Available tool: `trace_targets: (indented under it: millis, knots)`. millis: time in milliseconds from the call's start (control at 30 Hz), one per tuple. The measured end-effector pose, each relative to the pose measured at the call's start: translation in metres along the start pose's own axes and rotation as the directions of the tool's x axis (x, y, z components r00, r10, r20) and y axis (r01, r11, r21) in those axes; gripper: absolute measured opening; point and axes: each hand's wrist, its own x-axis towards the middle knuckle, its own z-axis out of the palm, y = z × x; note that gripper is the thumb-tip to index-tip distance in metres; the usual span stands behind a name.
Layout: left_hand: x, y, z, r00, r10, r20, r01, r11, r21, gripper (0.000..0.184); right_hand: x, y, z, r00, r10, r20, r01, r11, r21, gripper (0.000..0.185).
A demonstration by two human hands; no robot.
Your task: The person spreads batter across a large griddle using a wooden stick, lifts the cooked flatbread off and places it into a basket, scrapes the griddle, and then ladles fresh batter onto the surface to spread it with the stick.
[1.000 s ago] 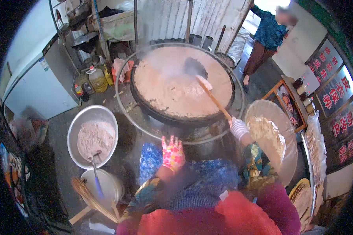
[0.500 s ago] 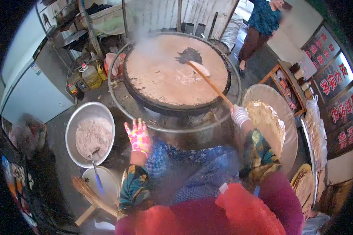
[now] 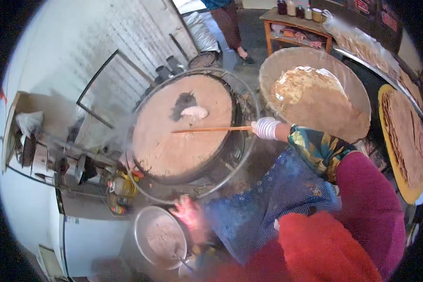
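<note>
My right hand point(image 3: 266, 128), in a white striped glove, is closed round the end of a long wooden stick point(image 3: 211, 129). The stick reaches over a large round griddle point(image 3: 224, 152) covered with pinkish-brown batter point(image 3: 164, 150). Near the stick's far part lies a pale lump of batter point(image 3: 195, 112), beside a dark bare patch point(image 3: 181, 104). My left hand point(image 3: 187, 211), in a pink patterned glove, is blurred, with its fingers apart and nothing seen in them. It is close to the rim of a metal bowl point(image 3: 138, 230) that holds thick batter and a ladle point(image 3: 181, 259).
A metal ring point(image 3: 257, 110) circles the griddle. To the right stand a wide covered basket point(image 3: 324, 115) with flat flakes and a stack of thin flatbreads point(image 3: 404, 141). Bottles stand on a wooden shelf point(image 3: 286, 16). A person point(image 3: 228, 23) stands at the back. Oil jugs point(image 3: 122, 185) sit at left.
The view has swung to the right and tilted. My right hand has shifted the stick, whose far end now lies apart from the pale lump. My left hand is nearer the metal bowl.
</note>
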Motion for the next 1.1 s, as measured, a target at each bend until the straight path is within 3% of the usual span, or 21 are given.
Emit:
trace_targets:
  millis: [33,67,200,267,333,400,467,600,667,700,733,800,833,900,933,1033,1100]
  knots:
    - [-0.006,0.021,0.004,0.996,0.083,-0.012,-0.083,0.997,0.002,0.045,0.001,0.003,-0.002,0.992,0.113,0.048,-0.114,0.993,0.02,0.028]
    - [-0.012,0.04,0.007,0.987,0.16,-0.026,-0.159,0.987,0.008,0.046,0.006,0.008,-0.003,0.992,0.12,0.037,-0.12,0.993,0.021,0.028]
    - [-0.009,0.043,0.025,0.995,0.098,-0.022,-0.098,0.995,-0.001,0.053,0.026,-0.013,-0.01,0.979,0.205,0.004,-0.205,0.979,0.008,0.027]
    - [-0.008,0.025,0.032,1.0,0.025,-0.009,-0.025,1.0,0.015,0.055,0.016,-0.024,-0.012,0.998,0.066,-0.018,-0.065,0.997,0.029,0.028]
    - [-0.009,0.008,0.034,1.0,0.004,0.009,-0.004,1.0,0.029,0.056,0.014,-0.012,-0.009,1.0,0.023,0.012,-0.023,0.999,-0.029,0.028]
    - [-0.004,-0.007,0.022,0.999,-0.02,0.039,0.018,0.999,0.045,0.056,0.025,0.002,-0.002,0.975,0.22,-0.032,-0.221,0.974,-0.041,0.028]
    - [0.001,-0.017,0.007,0.993,-0.039,0.116,0.031,0.997,0.073,0.054,0.027,-0.003,-0.004,0.977,0.208,-0.047,-0.207,0.978,0.017,0.027]
    - [0.011,-0.067,0.04,0.996,-0.073,0.053,0.067,0.992,0.105,0.049,0.016,-0.03,-0.011,1.0,0.022,-0.016,-0.022,1.0,0.011,0.029]
    - [0.019,-0.075,0.026,0.988,-0.134,0.076,0.126,0.987,0.104,0.049,0.024,-0.014,-0.004,0.983,0.182,-0.024,-0.179,0.98,0.091,0.029]
    - [0.026,-0.094,0.033,0.985,-0.169,0.034,0.164,0.981,0.107,0.05,0.035,-0.011,-0.006,0.978,0.188,-0.092,-0.184,0.982,0.049,0.03]
    - [0.033,-0.09,0.017,0.973,-0.207,0.099,0.186,0.963,0.194,0.05,0.042,-0.013,0.0,0.985,0.134,-0.109,-0.128,0.99,0.062,0.031]
    - [0.039,-0.071,-0.007,0.978,-0.171,0.12,0.163,0.984,0.074,0.047,0.033,-0.037,-0.011,0.989,0.121,-0.09,-0.114,0.99,0.08,0.03]
    - [0.041,-0.055,-0.011,0.996,-0.055,0.076,0.054,0.998,0.016,0.044,0.032,-0.037,-0.013,0.988,0.123,-0.091,-0.116,0.99,0.082,0.03]
    - [0.032,-0.001,-0.024,0.988,0.147,0.041,-0.141,0.983,-0.113,0.041,0.025,-0.034,-0.011,0.985,0.164,0.054,-0.167,0.985,0.053,0.029]
    - [0.023,0.025,-0.033,0.971,0.235,0.049,-0.223,0.958,-0.181,0.039,0.027,-0.03,-0.015,0.977,0.214,-0.004,-0.214,0.977,0.021,0.03]
    - [0.002,0.056,-0.01,0.943,0.303,0.135,-0.291,0.951,-0.106,0.05,0.042,-0.028,-0.005,0.981,0.181,-0.075,-0.181,0.984,0.01,0.029]
    - [-0.003,0.061,-0.013,0.965,0.188,0.181,-0.196,0.98,0.03,0.063,0.024,-0.043,-0.014,0.989,0.143,-0.044,-0.142,0.989,0.04,0.028]
